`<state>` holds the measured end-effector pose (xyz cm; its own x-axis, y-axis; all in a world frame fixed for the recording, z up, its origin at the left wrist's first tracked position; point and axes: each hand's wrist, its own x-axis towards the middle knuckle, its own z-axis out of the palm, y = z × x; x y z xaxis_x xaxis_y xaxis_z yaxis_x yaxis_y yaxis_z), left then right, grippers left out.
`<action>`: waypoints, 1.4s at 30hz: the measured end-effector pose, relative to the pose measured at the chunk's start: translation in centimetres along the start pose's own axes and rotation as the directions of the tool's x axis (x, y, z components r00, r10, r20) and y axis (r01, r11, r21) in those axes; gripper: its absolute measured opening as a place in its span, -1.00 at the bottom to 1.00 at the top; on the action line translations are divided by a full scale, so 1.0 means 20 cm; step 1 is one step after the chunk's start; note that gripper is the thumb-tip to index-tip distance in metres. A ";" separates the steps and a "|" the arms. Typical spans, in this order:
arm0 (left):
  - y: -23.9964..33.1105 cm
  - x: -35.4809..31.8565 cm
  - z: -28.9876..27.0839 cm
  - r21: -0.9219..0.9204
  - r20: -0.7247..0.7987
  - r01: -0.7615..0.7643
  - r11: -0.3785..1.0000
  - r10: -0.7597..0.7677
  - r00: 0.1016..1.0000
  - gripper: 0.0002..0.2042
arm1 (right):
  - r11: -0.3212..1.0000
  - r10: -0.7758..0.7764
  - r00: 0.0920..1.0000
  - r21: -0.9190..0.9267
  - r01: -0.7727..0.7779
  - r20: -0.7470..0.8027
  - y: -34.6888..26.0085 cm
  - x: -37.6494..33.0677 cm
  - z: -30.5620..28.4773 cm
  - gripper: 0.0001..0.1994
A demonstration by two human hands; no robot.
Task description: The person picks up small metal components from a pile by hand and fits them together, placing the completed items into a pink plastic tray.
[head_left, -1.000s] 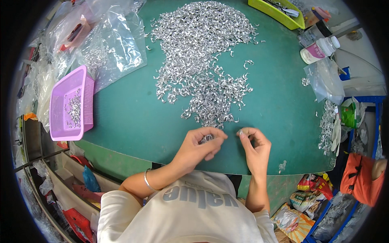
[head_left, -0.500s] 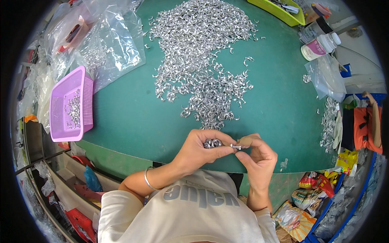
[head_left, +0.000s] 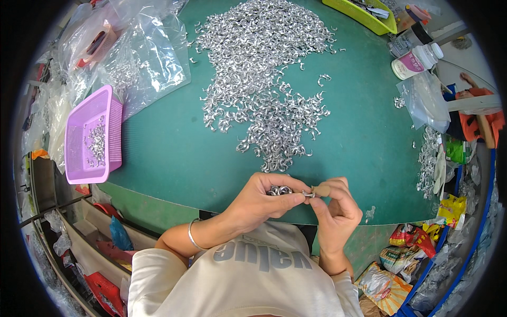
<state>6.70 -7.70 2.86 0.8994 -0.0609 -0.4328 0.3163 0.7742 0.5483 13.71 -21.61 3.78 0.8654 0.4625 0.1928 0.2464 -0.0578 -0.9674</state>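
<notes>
Near the table's front edge my left hand is closed around several small curved silver metal pieces, which show between its thumb and fingers. My right hand pinches beside the left fingertips. Between the two sets of fingertips a small silver metal piece shows, partly hidden by the fingers. Just beyond my hands begins a large loose pile of the same curved metal pieces, spreading toward the far edge of the green table.
On the left stands a purple basket with some metal pieces inside, next to clear plastic bags. A yellow-green tray, a white bottle and more metal pieces lie along the right. A person in orange is beyond the right edge.
My fingertips have drawn closer together around the small metal piece, covering more of it. My left hand has shifted slightly toward me. The person in orange at the right has changed posture.
</notes>
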 end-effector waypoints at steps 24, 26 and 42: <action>-0.02 0.01 0.02 0.364 0.013 -0.301 0.881 0.318 0.948 -0.89 | 0.734 0.363 0.918 0.557 -0.388 0.161 0.00 -0.04 0.01 -0.92; -0.04 0.02 0.01 0.444 0.067 -0.417 0.793 0.434 0.898 -0.90 | 0.705 0.385 0.911 0.590 -0.394 0.148 -0.01 -0.03 0.03 -0.91; 0.01 -0.01 -0.02 0.058 -0.092 -0.054 0.997 0.059 0.994 -0.91 | 0.914 0.363 0.932 0.202 -0.351 -0.024 0.11 0.02 -0.02 -0.85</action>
<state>6.51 -7.33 2.85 0.8848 0.0431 -0.4640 0.2845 0.7387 0.6111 14.86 -21.96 1.84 0.9062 0.3882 -0.1674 -0.1666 -0.0361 -0.9854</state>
